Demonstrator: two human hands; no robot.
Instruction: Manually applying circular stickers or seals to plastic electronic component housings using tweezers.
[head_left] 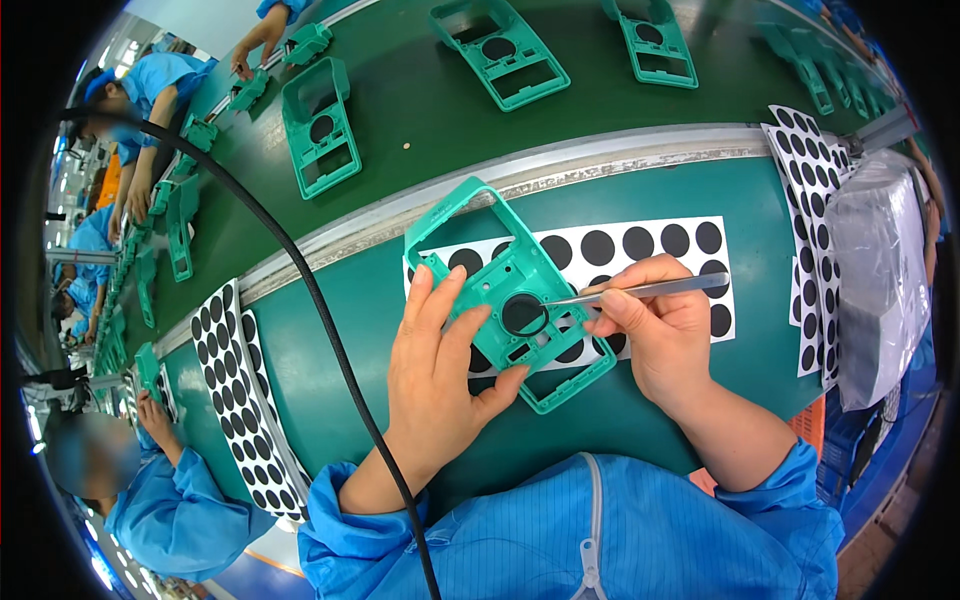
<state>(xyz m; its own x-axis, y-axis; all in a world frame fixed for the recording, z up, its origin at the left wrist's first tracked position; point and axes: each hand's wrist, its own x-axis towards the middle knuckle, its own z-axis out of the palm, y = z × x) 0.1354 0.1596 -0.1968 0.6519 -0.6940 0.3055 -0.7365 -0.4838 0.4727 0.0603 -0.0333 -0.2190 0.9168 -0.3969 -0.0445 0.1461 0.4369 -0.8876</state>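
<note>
A green plastic housing [475, 290] lies tilted over a white sheet of round black stickers [707, 238] on the green worktop. My left hand [435, 365] grips the housing by its left side, fingertips on its face and thumb at its lower edge. In my right hand [660, 325] is a pair of metal tweezers [665, 288], pinched between thumb and fingers. Their tips reach the edge of a round black sticker [523, 314] set in the housing's circular recess. Whether the tips grip the sticker or only touch it, I cannot tell.
Beyond a metal rail [640, 150], a dark green conveyor [420, 130] carries several similar housings [500, 50]. Sticker sheets [240, 390] stand at the left, more [808, 230] at the right beside a clear plastic bag [875, 270]. A black cable [330, 340] crosses the view. Co-workers sit at left.
</note>
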